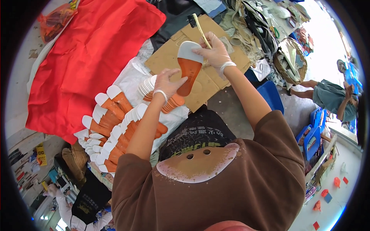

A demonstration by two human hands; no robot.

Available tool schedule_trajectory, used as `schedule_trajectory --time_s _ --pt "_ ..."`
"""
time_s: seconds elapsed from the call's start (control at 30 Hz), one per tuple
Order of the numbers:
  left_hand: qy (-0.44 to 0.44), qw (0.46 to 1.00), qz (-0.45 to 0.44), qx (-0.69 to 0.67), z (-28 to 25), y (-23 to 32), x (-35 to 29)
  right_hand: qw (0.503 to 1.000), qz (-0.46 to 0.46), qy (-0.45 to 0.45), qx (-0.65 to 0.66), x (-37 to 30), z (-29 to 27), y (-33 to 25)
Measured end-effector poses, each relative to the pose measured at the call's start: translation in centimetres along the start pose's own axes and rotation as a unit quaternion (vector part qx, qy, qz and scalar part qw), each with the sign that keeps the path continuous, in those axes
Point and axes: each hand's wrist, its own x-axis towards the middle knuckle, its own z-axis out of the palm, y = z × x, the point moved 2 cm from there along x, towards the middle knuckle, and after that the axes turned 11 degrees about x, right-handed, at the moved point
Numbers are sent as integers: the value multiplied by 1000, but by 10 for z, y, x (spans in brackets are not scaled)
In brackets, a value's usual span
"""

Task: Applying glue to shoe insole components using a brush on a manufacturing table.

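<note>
My right hand (215, 50), in a thin clear glove, grips a brush (198, 29) with a pale handle and black bristles pointing up and away. The same hand pinches the white end of an orange and white shoe insole (190, 65), raised above a sheet of brown cardboard (227, 71). My left hand (166, 82), gloved as well, is beside the insole's narrower orange part; its thumb and forefinger are apart, with the thumb reaching the insole's edge. Just beyond my left wrist sits a neat stack of insoles (147, 85). A larger heap of insoles (110, 127) lies left of my left forearm.
A wide red cloth (92, 50) covers the far left. White plastic sheeting (133, 79) lies under the insoles. Blue chairs (310, 134) and a wicker basket (291, 61) stand to the right, near another person (333, 98). A co-worker (83, 204) is at the lower left.
</note>
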Motion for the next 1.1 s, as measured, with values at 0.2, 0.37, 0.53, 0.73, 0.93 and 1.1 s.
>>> schedule_trajectory --time_s 0.2,0.37,0.53,0.73,0.93,1.1 --pt "-260 916 -103 -287 -9 37 4 994 -6 13 -106 1 -28 10" --pt "-287 843 -163 -424 4 17 4 935 -105 -22 -338 -14 -47 -4" --pt "-272 836 -172 -445 3 20 -6 840 -196 -108 -494 -42 -30 5" --pt "-290 835 -176 -433 -4 17 -11 863 -191 -65 -463 -25 -48 8" --pt "-307 816 -193 -450 -15 21 -21 824 -98 12 -557 -32 -57 8" --pt "-316 779 -210 -500 -25 25 -26 858 -201 -113 -459 -64 -63 14"
